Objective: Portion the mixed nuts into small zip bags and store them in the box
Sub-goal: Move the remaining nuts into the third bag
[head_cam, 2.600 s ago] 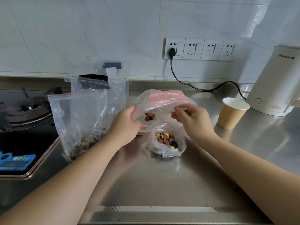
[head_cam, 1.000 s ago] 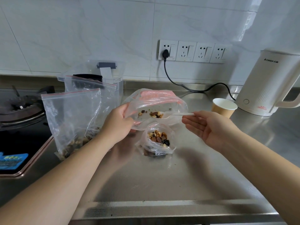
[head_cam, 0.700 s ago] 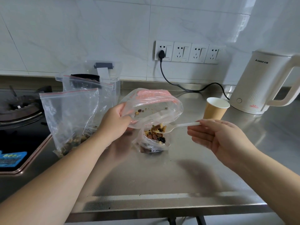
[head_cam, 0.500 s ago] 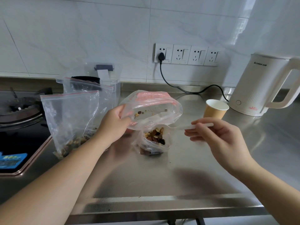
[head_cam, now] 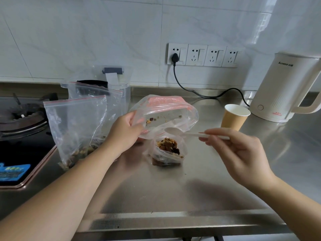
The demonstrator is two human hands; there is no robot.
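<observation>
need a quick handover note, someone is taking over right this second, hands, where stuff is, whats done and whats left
Left hand grips the big bag by its mouth, lifted off the counter; only a few nut crumbs show inside.
Right hand pinches the white spoon, its bowl empty, over the small zip bag.
The small zip bag stands open on the steel counter, heaped with nuts.
Two more zip bags with nuts lean by the clear box at the back left.
Done: this portion looks filled.
Left: seal it, then store the bags in the box.
</observation>
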